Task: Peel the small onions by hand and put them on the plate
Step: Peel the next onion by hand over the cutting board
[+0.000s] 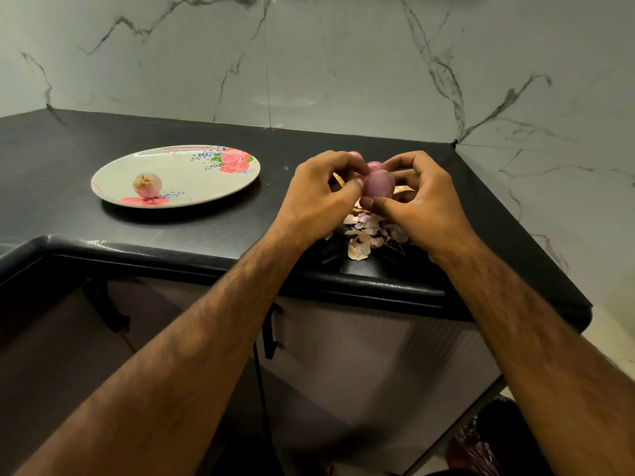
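Note:
A small purple onion (378,184) is held above the black counter between both hands. My right hand (421,204) grips it with thumb below and fingers curled over the top. My left hand (318,195) pinches at its left side with the thumb tip against the skin. Two more pink onions (374,165) peek out behind my fingers. A peeled onion (147,184) lies on the left part of the floral plate (192,166), which sits to the left of my hands.
Loose onion skins (364,235) are piled on the black counter (103,139) under my hands, near its front edge. A marble wall stands behind and to the right. Cabinet doors with black handles (269,334) lie below the counter.

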